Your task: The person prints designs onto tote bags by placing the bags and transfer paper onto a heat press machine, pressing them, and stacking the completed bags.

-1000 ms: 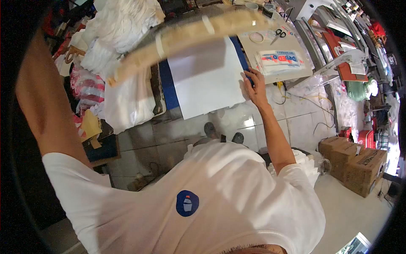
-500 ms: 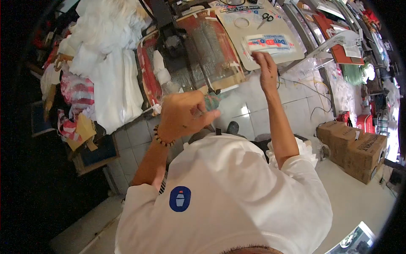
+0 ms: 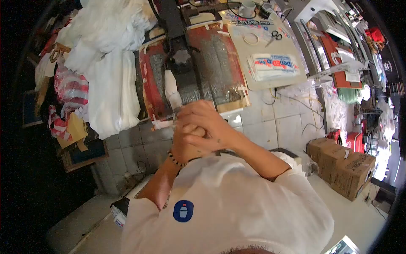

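My left hand (image 3: 184, 142), with a beaded bracelet at the wrist, is closed in a fist in front of my chest. Over it lies my right hand (image 3: 211, 129), its fingers wrapped round the left hand. Whatever may be inside the fist is hidden. Just beyond my fingers is the end of a white-wrapped handle (image 3: 171, 86); whether the hands touch it I cannot tell. The handle lies over a red-edged frame with a dark, shiny middle (image 3: 218, 55), under a black metal arm (image 3: 182, 57). To the right lies a stack of printed white sheets or bags (image 3: 272, 66).
Piled white plastic (image 3: 112, 93) hangs over the left edge. Scissors (image 3: 276, 35), a tape ring (image 3: 250, 39) and a cup (image 3: 246, 8) are on the right-hand board (image 3: 279, 84). Cardboard boxes (image 3: 351, 173) stand at right on the floor; cables (image 3: 304, 103) trail across tiles.
My right hand has moved left, away from the printed stack, and closed over my left hand. Both hands are now together. The camera view has shifted slightly.
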A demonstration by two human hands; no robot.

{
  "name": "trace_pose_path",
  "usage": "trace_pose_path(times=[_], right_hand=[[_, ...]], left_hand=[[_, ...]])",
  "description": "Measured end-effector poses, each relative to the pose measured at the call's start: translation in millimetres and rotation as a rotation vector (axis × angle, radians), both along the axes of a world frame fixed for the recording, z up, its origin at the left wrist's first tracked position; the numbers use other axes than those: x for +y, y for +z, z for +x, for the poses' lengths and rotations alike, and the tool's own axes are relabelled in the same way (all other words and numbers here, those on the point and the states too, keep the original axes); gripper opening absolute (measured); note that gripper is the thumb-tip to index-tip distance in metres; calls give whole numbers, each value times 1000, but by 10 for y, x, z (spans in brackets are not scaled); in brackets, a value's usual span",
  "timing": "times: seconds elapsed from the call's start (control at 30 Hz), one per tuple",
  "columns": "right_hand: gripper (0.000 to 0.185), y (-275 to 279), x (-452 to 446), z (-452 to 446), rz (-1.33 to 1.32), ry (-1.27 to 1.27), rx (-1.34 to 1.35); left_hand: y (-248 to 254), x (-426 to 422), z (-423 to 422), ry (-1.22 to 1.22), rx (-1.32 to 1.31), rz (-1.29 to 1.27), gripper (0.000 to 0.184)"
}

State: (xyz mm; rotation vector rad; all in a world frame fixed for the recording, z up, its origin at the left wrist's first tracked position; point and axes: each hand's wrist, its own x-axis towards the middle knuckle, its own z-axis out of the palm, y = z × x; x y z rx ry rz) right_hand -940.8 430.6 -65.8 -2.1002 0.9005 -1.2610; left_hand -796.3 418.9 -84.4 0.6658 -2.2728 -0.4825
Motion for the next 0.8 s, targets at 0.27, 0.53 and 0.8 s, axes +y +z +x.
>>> trace_pose_path(times=[0.27,0.53,0.8], right_hand=[[41,-61,-3,-61,185,-67,-384],[20,11,56,83,261,-171,-29],[29,175,103,227,130,-135,409]], left_hand=[[267,-201,268,-163,180,640,17],[94,-1550,355,357,345,534,34],[-444,-2022,20,511,343,757,72]])
